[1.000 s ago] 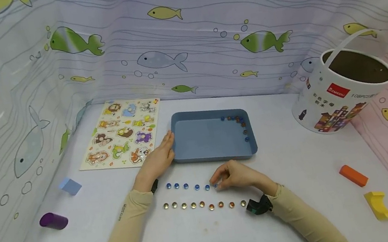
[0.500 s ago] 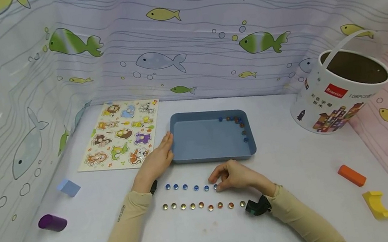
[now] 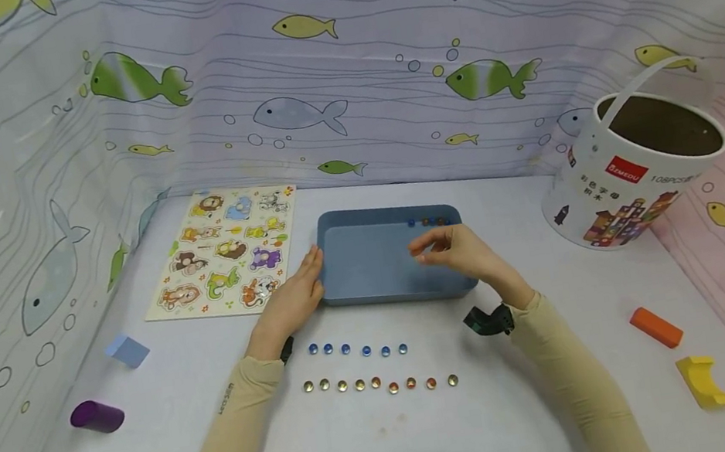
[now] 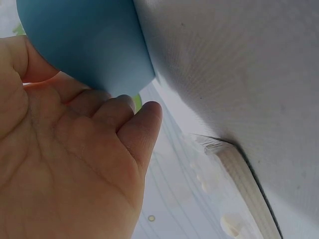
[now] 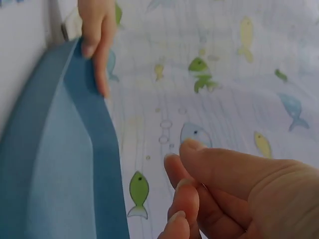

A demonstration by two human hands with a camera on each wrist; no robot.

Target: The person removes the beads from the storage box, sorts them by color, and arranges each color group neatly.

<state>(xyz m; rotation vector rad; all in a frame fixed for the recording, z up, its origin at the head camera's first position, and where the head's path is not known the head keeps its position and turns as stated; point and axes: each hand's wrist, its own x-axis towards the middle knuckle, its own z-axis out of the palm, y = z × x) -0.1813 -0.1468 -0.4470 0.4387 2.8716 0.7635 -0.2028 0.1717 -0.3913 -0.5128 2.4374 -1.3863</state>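
Note:
The left hand (image 3: 292,299) rests at the left end of a shallow blue-grey tray (image 3: 373,298), its fairly straight fingers touching the outside of the wall. In the left wrist view its palm faces the tray's rounded corner (image 4: 94,45). The right hand (image 3: 454,251) hovers over the tray's right half, thumb and fingers loosely bent, with nothing visible between them in the right wrist view. Several small blue and amber glass beads (image 3: 426,222) lie along the tray's back; its right side is hidden behind the hand. Before the tray stretch a row of blue beads (image 3: 366,351) and one of gold and reddish beads (image 3: 360,385).
An animal puzzle board (image 3: 226,254) lies left of the tray. A white bucket (image 3: 611,196) stands back right. Light blue (image 3: 127,351) and purple blocks (image 3: 97,416) sit at left, orange (image 3: 656,327) and yellow ones (image 3: 705,382) at right. A fish-print curtain (image 3: 391,136) stands behind.
The right hand has left the last blue bead at the row's right end and moved up and back over the tray. The left hand has stayed at the tray's side.

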